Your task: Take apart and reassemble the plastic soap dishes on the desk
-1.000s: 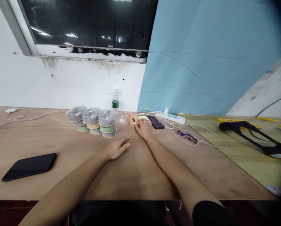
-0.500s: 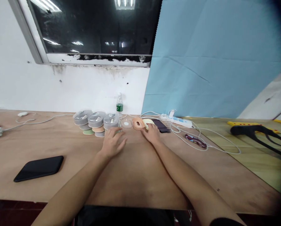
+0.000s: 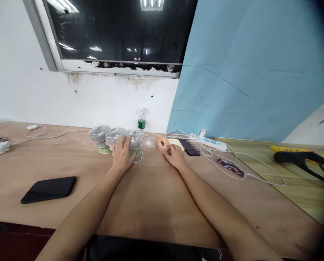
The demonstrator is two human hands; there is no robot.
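Note:
My left hand [image 3: 121, 155] lies with fingers spread against the front of the nearest stack of grey-lidded oval containers [image 3: 133, 136]. Its thumb reaches toward the green and grey lower layers of that stack. My right hand [image 3: 175, 156] rests at the front edges of a flat orange piece with a dark slot [image 3: 162, 144] and a pale yellow piece [image 3: 178, 142], its fingers apart. Whether those fingertips press on either piece is hard to see. Left of the orange piece sits a clear round-cornered lid [image 3: 149, 143].
More container stacks [image 3: 99, 133] stand to the left, and a green-labelled bottle [image 3: 141, 120] stands behind. A black phone [image 3: 48, 189] lies front left. A dark phone [image 3: 190, 148], power strip [image 3: 215, 144], maroon object [image 3: 231, 168] and white cables are on the right.
My left hand has moved left and onto the front of the containers. My right hand has shifted from the yellow piece toward the orange one. The camera view has turned slightly left.

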